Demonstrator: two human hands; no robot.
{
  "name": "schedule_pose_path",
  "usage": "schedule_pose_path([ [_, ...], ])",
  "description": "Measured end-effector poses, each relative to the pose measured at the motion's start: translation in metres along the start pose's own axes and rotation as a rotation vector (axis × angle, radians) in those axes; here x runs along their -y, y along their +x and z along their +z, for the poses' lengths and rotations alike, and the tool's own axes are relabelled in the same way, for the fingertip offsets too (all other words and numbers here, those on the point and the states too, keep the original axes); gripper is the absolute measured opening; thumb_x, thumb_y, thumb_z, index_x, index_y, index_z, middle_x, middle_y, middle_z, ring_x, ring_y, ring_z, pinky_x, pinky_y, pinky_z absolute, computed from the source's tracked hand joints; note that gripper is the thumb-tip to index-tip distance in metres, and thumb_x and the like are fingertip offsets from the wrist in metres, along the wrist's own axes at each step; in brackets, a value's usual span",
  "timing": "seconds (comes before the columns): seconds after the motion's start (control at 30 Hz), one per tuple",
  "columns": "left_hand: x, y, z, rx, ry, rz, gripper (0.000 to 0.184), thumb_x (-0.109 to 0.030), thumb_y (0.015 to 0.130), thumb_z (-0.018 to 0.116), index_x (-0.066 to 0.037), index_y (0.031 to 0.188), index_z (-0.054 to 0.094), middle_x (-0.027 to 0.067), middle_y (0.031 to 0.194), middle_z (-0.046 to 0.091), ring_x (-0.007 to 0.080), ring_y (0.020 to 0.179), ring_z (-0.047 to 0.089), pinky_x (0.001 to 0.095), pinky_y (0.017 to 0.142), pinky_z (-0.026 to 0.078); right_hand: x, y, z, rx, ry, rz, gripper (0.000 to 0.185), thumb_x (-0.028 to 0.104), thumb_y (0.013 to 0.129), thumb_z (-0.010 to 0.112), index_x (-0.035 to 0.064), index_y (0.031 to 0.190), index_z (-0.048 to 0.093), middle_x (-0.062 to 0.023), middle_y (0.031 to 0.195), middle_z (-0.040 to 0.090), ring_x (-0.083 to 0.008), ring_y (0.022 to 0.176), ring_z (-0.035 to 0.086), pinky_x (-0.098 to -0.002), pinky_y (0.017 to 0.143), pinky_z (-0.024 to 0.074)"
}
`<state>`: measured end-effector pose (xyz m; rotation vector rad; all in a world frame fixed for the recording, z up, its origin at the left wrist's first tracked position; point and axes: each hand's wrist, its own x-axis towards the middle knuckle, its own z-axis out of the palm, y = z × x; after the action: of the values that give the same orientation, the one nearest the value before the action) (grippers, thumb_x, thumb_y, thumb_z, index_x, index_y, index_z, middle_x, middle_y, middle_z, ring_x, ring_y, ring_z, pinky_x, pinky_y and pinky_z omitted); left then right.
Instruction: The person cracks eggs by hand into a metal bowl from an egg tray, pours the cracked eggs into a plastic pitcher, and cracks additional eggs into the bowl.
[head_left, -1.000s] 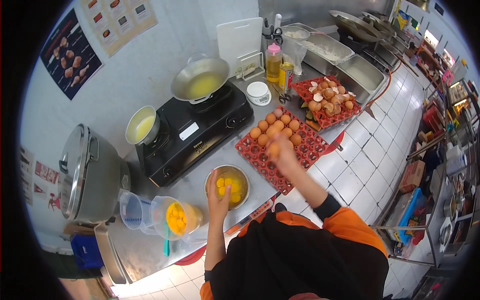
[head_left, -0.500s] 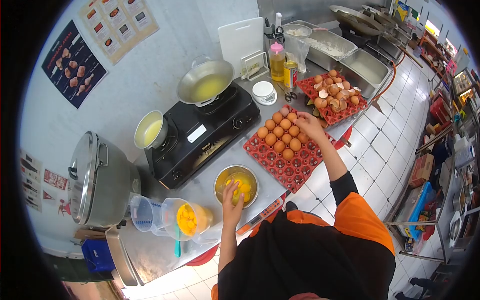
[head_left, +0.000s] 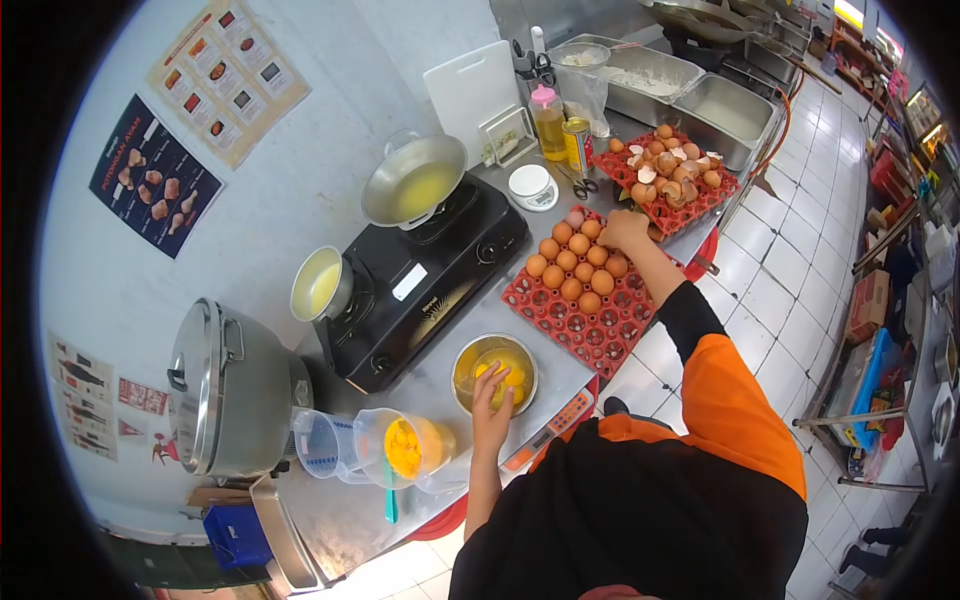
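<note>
My left hand [head_left: 489, 412] is over a metal bowl [head_left: 457, 372] of egg yolks and egg white, its fingers apart and nothing visible in them. Curled closed, my right hand [head_left: 626, 232] is at the far right corner of a red egg tray [head_left: 590, 338]. Whatever its fingers hold is hidden behind the knuckles. Brown eggs [head_left: 571, 289] fill the far part of this tray, while the near cups hold none. Left of the bowl, a clear measuring jug [head_left: 436, 445] contains many yolks [head_left: 403, 450]. Beside it stands a second clear jug [head_left: 322, 443].
Cracked shells and eggs [head_left: 675, 172] lie on another red tray behind my right hand. A black gas stove [head_left: 430, 290] carries two pans. A white scale [head_left: 533, 188], scissors [head_left: 582, 188], oil bottle [head_left: 548, 122] and can [head_left: 578, 145] stand behind. A large pot [head_left: 240, 390] is at left.
My right hand has shifted slightly away from me along the tray's edge, and its fingers have curled closed. My left hand stays over the bowl. The whole view has tilted a little.
</note>
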<state>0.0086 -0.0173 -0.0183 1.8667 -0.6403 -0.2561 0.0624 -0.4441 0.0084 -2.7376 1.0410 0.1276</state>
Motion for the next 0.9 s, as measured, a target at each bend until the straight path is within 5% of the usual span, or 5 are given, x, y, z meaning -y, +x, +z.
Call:
schedule_pose_path([
  [0.2,0.023,-0.007,-0.002,-0.087,-0.237,-0.032,0.068,-0.004,0.090,0.061,-0.011,0.150,0.030,0.0137,0.142,0.047,0.0280,0.130,0.046,0.0396,0.105,0.039,0.001,-0.030,-0.019,-0.009,0.262,-0.004,0.052,0.048,0.074,0.063,0.0049,0.102,0.074,-0.0174,0.104,0.072,-0.0303,0.101,0.068,-0.0391,0.082,0.0547],
  [0.33,-0.002,0.012,0.013,-0.108,-0.015,0.035,0.082,-0.003,0.088,0.064,-0.011,0.154,0.015,0.0143,0.142,0.046,0.0260,0.125,0.050,0.0366,0.104,0.041,0.073,-0.109,0.014,0.542,0.979,-0.530,0.031,0.037,0.079,0.072,0.0062,0.086,0.074,-0.0001,0.067,0.065,-0.0110,0.054,0.058,-0.0291,0.047,0.0450],
  [0.57,0.000,0.025,0.016,-0.253,-0.162,0.096,0.056,0.009,0.079,0.071,-0.001,0.132,0.053,0.0108,0.131,0.050,0.0248,0.120,0.054,0.0321,0.097,0.048,0.130,-0.169,0.055,0.829,1.015,-0.604,0.043,0.049,0.086,0.066,0.0053,0.084,0.069,-0.0025,0.060,0.059,-0.0104,0.049,0.055,-0.0249,0.042,0.0372],
  [0.7,0.016,0.018,0.014,-0.296,-0.236,0.083,0.055,0.012,0.078,0.070,0.002,0.129,0.054,0.0089,0.123,0.051,0.0231,0.116,0.056,0.0321,0.096,0.049,0.138,-0.198,0.071,0.345,1.282,-0.621,0.041,0.043,0.096,0.057,0.0050,0.109,0.061,-0.0119,0.092,0.062,-0.0203,0.085,0.061,-0.0341,0.076,0.0498],
  [0.9,0.055,0.009,0.015,-0.277,-0.340,-0.110,0.053,0.014,0.075,0.069,0.001,0.124,0.057,0.0074,0.114,0.055,0.0198,0.112,0.058,0.0305,0.097,0.048,0.148,-0.225,0.061,-0.559,0.878,-1.334,0.031,0.021,0.095,0.052,0.0070,0.123,0.053,-0.0134,0.118,0.052,-0.0384,0.109,0.052,-0.0420,0.097,0.0434],
])
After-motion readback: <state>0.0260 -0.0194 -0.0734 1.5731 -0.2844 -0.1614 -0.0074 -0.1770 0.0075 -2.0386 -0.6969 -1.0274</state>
